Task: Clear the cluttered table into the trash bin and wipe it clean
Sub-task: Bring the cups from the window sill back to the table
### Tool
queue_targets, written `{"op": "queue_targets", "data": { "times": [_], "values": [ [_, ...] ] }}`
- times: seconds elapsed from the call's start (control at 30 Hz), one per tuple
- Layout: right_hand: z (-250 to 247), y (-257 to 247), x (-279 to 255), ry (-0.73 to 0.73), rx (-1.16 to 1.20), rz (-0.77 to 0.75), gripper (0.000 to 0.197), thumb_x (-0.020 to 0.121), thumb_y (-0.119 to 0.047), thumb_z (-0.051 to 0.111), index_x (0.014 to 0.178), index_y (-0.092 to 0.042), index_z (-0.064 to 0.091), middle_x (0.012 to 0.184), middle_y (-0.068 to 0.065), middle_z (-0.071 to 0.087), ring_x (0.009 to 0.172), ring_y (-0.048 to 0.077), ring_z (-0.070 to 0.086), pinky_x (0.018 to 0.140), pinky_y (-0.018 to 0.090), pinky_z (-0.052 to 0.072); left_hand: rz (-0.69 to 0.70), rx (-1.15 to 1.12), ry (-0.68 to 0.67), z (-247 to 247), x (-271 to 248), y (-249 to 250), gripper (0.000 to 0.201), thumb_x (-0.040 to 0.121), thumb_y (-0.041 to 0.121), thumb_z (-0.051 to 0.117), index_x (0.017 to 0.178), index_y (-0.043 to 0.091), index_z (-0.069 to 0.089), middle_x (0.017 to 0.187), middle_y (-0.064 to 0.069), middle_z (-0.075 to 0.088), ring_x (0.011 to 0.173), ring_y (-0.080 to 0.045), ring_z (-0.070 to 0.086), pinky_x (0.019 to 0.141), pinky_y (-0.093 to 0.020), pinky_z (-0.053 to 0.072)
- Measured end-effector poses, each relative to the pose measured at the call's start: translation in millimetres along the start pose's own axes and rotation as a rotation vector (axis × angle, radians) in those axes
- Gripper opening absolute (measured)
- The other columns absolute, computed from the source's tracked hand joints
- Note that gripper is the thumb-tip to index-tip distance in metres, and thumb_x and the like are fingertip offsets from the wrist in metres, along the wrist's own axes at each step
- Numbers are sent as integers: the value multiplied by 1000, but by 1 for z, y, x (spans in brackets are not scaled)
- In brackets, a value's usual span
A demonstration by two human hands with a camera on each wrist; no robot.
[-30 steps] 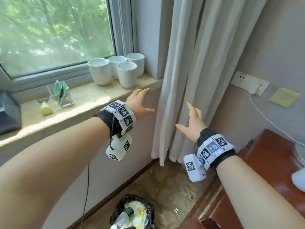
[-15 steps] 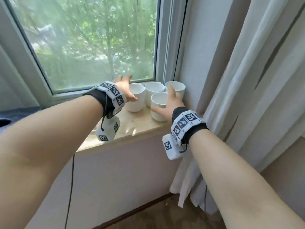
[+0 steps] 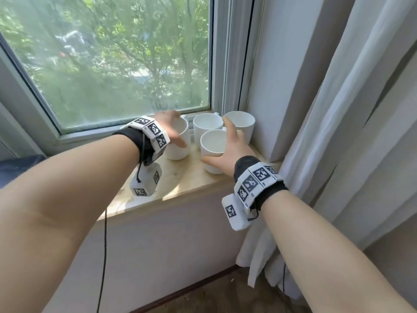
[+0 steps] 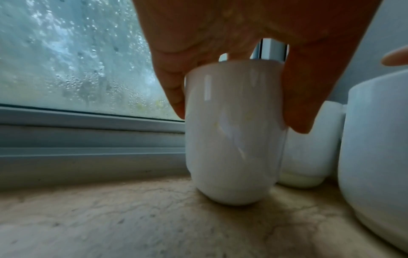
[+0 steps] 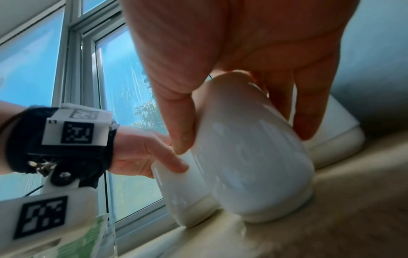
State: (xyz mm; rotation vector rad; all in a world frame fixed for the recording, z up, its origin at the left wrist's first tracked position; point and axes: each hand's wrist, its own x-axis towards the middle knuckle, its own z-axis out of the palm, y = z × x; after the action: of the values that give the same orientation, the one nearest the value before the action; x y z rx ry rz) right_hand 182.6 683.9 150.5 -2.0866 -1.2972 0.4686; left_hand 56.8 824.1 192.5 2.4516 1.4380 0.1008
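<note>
Currently at the stone windowsill [image 3: 180, 188], four white ceramic cups clustered at its right end, against the window frame [image 3: 135, 132] and the wall return.

Left hand [image 3: 168, 129] over the leftmost cup [image 3: 178, 145]: thumb on the near right side of the wall, fingers down the far left side by the glass. From the left wrist view, digits bracket that cup [image 4: 234, 132] from above, thumb and fingers lying on its wall near the rim. Reads as a grasp on the cup. Base on the sill, upright.

Right hand [image 3: 230, 152] over the front cup [image 3: 212, 150]: thumb pointing left along the near wall, fingers spread over the rim toward the back. From the right wrist view, thumb [image 5: 181, 111] pressed on one side of that cup [image 5: 253, 157], a finger down the opposite side. Also a grasp. Cup base on the sill; cannot tell whether the tilt in that view is real or lens distortion.

Remaining two: middle rear cup [image 3: 207, 127] just behind the front cup, and corner cup [image 3: 241, 125] next to the wall, untouched by either hand as far as visible. Cups close together; cannot tell which actually touch.

White curtain [image 3: 338, 132] hanging right of the sill, down to the floor. Black cable [image 3: 105, 256] running down the wall below the sill. Tracker bands with black-and-white markers on both wrists. Green packet in a clear holder [image 5: 88, 240] at the bottom edge of the right wrist view.
</note>
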Motion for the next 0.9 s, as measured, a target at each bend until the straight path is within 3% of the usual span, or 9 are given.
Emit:
{"op": "queue_targets", "data": {
  "times": [0.1,0.2,0.33,0.53,0.77,0.9],
  "values": [
    [-6,-5,-17,28,14,-24,100,73,-38,72,144,-41,1,140,0,29,116,21,48,84,26,36,33,-67,3,-9,-18,-7,88,67,26,81,141,20,33,135,-11,47,119,-30,49,95,-36,44],
    [-11,-14,-42,75,9,-39,100,71,-39,74,144,-42,5,139,0,31,117,21,47,86,27,37,87,-43,28,-18,-45,-11,88,66,31,82,140,24,34,132,-11,47,117,-30,49,96,-41,45],
    [-16,-25,-85,129,-40,8,100,69,-44,75,142,-42,6,139,0,35,120,22,46,94,32,39,208,-45,90,-23,-90,-13,84,63,36,82,135,26,41,126,-9,47,115,-28,47,92,-37,44],
    [-25,-25,-177,275,-36,117,103,68,-41,77,144,-40,8,143,0,33,125,20,42,98,27,34,425,-98,44,-16,-156,-2,83,65,34,82,136,27,38,128,-7,44,117,-26,42,91,-32,36],
    [-57,8,-296,370,-59,327,103,70,-37,77,145,-39,7,143,-1,31,122,18,43,94,25,34,671,-125,-60,14,-233,58,84,64,30,82,136,29,38,130,-5,41,122,-25,37,98,-38,38],
    [-82,45,-363,469,-51,428,105,68,-33,79,146,-36,9,142,1,32,124,19,42,101,29,33,790,-96,-123,43,-273,109,86,62,32,82,136,31,36,131,-3,40,124,-25,35,100,-42,39]
  ]
}}
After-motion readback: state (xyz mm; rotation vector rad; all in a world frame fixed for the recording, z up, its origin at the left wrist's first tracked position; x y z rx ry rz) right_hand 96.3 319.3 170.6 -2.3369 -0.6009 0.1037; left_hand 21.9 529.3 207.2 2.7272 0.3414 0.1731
